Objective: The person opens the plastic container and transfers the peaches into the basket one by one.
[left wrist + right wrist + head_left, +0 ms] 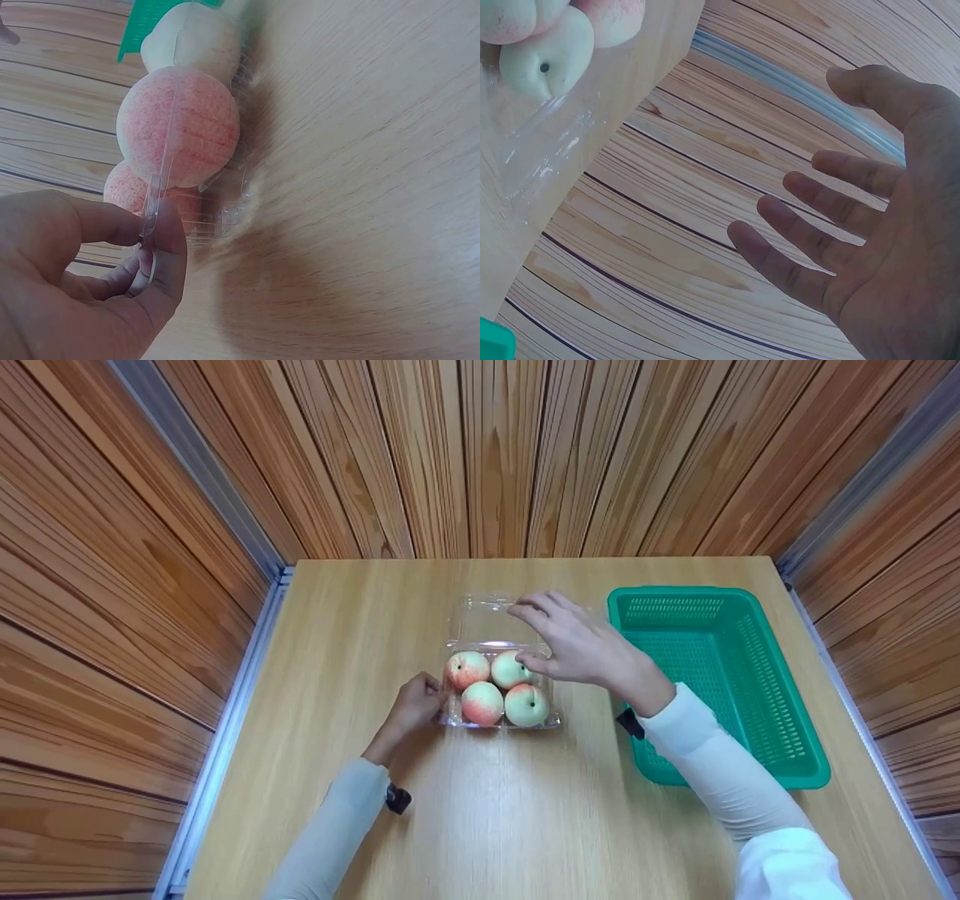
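Note:
A clear plastic clamshell box (555, 712) sits on the table with several pale, red-blushed peaches in it, one of them the front-left peach (482, 703). Its transparent lid (480, 622) is folded open toward the back. At the box's left side, my left hand (416, 705) pinches the rim (155, 202) between thumb and fingers, close beside a pink peach (180, 124). My right hand (577, 641) is over the right side of the box, partly covering the lid and the back-right peach. Its fingers are spread and hold nothing, as the right wrist view also shows.
To the right stands a green plastic basket (816, 761) with perforated walls, with nothing visible in it; my right forearm passes over its near-left part. Wooden plank walls (495, 457) and grey metal rails (225, 757) border the table (337, 622).

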`<state>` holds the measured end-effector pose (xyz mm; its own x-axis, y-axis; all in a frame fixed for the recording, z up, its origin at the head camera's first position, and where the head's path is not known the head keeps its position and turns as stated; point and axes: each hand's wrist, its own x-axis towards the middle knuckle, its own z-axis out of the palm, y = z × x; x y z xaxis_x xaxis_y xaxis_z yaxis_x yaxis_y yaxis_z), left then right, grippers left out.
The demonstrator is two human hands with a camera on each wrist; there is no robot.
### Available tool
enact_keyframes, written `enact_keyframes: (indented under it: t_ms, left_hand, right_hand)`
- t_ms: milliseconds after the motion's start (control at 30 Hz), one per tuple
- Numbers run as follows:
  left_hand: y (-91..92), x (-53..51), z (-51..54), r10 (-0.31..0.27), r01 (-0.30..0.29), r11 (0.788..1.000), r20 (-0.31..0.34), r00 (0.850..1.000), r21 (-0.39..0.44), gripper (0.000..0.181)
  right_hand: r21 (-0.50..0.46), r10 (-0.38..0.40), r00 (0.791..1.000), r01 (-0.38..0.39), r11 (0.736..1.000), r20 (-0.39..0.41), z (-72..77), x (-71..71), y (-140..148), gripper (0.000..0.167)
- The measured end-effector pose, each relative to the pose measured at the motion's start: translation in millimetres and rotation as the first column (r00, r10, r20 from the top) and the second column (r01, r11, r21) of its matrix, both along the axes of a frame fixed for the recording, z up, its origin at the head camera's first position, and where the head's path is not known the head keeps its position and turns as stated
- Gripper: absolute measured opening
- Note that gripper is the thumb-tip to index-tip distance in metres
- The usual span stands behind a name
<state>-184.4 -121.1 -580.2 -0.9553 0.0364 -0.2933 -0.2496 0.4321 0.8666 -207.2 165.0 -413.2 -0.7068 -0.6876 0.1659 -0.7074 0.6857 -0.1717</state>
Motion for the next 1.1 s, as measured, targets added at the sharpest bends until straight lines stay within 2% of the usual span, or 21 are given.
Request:
enact_keyframes:
  t_ms: [400, 633, 1100]
  left_hand:
    - [0.6, -0.2, -0.7, 0.003, -0.003, 1.000, 0.001, 1.000, 0.015, 0.010]
    - [0.4, 0.8, 2.0, -0.011, 0.011, 1.000, -0.005, 1.000, -0.012, 0.011]
    - [1.7, 1.0, 3.0, -0.004, 0.004, 1.000, 0.006, 1.000, 0.009, 0.009]
  right_hand:
    - [0.041, 0.034, 0.999, -0.035, 0.999, 0.013, -17.2, 6.9, -1, 0.065]
    - [0.063, 0.016, 0.999, -0.019, 0.998, 0.041, -26.0, 10.2, -1, 0.066]
    - [0.067, -0.045, 0.987, 0.035, 0.997, 0.154, -51.9, 16.1, 2, 0.064]
